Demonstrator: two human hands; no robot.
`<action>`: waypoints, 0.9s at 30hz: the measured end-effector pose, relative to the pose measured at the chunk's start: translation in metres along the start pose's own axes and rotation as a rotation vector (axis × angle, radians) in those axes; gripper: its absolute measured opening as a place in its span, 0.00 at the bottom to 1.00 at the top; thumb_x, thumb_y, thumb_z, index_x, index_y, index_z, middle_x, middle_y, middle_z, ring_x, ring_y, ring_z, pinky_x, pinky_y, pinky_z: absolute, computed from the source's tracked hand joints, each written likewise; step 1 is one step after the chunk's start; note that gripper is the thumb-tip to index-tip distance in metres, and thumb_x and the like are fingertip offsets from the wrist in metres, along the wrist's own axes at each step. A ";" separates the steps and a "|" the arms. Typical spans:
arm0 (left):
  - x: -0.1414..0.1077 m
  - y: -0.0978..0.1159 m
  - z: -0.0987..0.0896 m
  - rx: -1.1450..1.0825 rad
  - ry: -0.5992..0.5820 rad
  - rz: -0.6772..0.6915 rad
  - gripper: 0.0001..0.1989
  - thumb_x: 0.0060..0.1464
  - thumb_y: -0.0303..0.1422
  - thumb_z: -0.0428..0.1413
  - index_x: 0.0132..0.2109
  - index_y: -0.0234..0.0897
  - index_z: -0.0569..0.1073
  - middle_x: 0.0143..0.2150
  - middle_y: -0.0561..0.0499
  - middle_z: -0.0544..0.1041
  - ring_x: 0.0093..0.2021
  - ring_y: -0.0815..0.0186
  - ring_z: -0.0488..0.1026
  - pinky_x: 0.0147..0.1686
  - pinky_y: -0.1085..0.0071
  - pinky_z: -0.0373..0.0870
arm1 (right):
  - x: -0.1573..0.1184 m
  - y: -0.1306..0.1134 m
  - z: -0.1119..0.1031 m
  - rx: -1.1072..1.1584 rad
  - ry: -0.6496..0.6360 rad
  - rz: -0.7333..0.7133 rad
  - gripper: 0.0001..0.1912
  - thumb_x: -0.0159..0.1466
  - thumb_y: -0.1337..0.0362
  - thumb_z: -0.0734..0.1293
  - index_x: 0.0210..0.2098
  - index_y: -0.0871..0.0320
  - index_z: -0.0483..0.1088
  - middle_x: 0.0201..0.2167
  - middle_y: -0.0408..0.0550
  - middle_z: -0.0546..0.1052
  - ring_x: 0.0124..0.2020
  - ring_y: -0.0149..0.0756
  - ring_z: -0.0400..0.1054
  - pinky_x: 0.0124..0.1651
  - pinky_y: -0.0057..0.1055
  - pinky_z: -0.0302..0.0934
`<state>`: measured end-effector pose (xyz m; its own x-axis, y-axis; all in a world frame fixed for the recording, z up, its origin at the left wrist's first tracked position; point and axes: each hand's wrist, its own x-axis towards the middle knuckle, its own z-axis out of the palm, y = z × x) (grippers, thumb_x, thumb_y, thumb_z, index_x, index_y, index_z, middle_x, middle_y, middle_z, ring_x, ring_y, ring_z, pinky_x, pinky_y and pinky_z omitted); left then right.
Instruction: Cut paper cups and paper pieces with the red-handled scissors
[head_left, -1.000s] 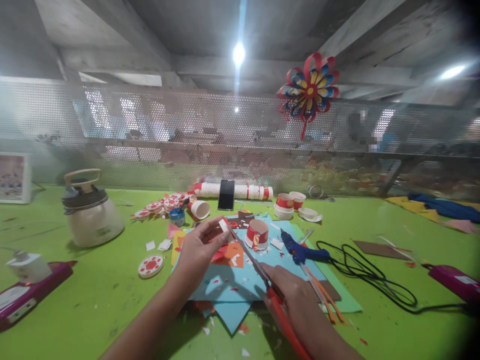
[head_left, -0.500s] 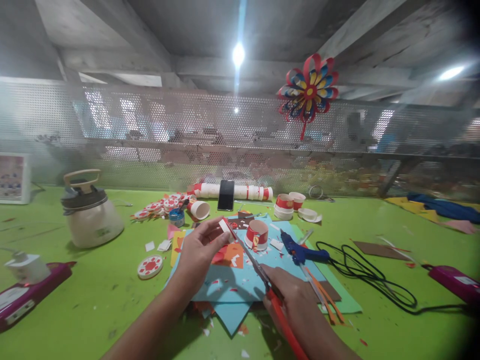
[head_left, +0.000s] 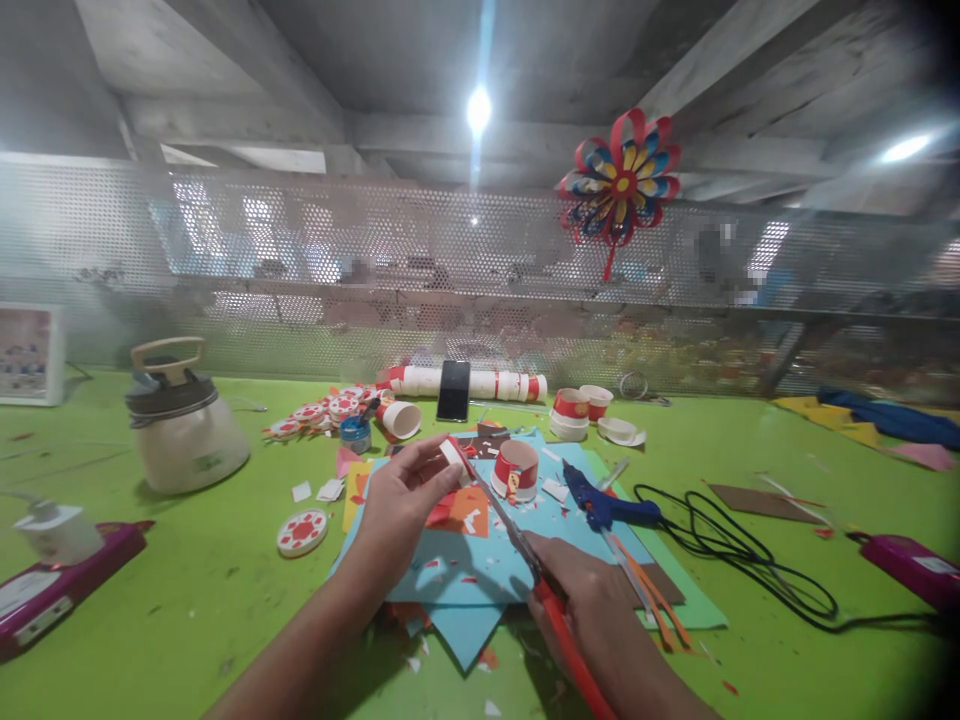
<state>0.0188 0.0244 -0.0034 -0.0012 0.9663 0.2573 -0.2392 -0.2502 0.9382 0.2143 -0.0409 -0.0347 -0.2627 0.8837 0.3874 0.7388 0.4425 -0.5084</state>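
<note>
Between the fingers and thumb of my left hand [head_left: 409, 500] is a small white piece of paper [head_left: 455, 460] with a red edge. My right hand [head_left: 581, 590] is closed round the red handles of a pair of scissors [head_left: 529, 550], whose blades point up and left and meet the piece. Just right of the blade tips stands a cut red-and-white paper cup ring [head_left: 516, 472]. Under both hands lie blue paper sheets [head_left: 420, 585] strewn with scraps and an orange piece of paper [head_left: 472, 520].
A blue glue gun [head_left: 600, 500] with a coiled black cord [head_left: 742, 560] lies to the right. Behind are a phone [head_left: 453, 392], paper cups [head_left: 571, 410] and a blue jar [head_left: 355, 434]. At the left stand a large jug [head_left: 184, 435] and a purple power strip [head_left: 82, 590].
Both hands keep nearly the same pose, with the scissor blades still at the white piece. The whole view has shifted very slightly.
</note>
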 end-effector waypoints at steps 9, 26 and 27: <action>0.000 0.001 -0.001 0.007 0.008 0.009 0.22 0.45 0.35 0.65 0.49 0.35 0.74 0.45 0.42 0.79 0.44 0.58 0.76 0.44 0.63 0.74 | 0.000 0.000 -0.002 0.020 0.001 -0.004 0.16 0.57 0.72 0.60 0.42 0.57 0.73 0.34 0.49 0.79 0.35 0.40 0.72 0.37 0.32 0.63; -0.004 0.005 0.003 0.116 0.012 0.064 0.20 0.46 0.34 0.64 0.47 0.35 0.74 0.47 0.41 0.79 0.50 0.54 0.75 0.49 0.61 0.71 | 0.002 0.000 -0.003 0.041 0.008 -0.034 0.19 0.54 0.74 0.58 0.42 0.60 0.73 0.32 0.49 0.78 0.32 0.40 0.71 0.35 0.31 0.61; -0.004 0.005 0.003 0.113 0.009 0.062 0.20 0.46 0.34 0.64 0.48 0.35 0.74 0.47 0.41 0.79 0.49 0.54 0.75 0.49 0.61 0.71 | 0.002 0.000 -0.003 0.041 0.009 -0.034 0.19 0.54 0.74 0.58 0.42 0.60 0.73 0.31 0.48 0.78 0.31 0.39 0.71 0.34 0.31 0.61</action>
<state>0.0204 0.0191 0.0007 -0.0215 0.9493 0.3136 -0.1277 -0.3138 0.9409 0.2157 -0.0398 -0.0316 -0.2811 0.8669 0.4117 0.7035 0.4779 -0.5261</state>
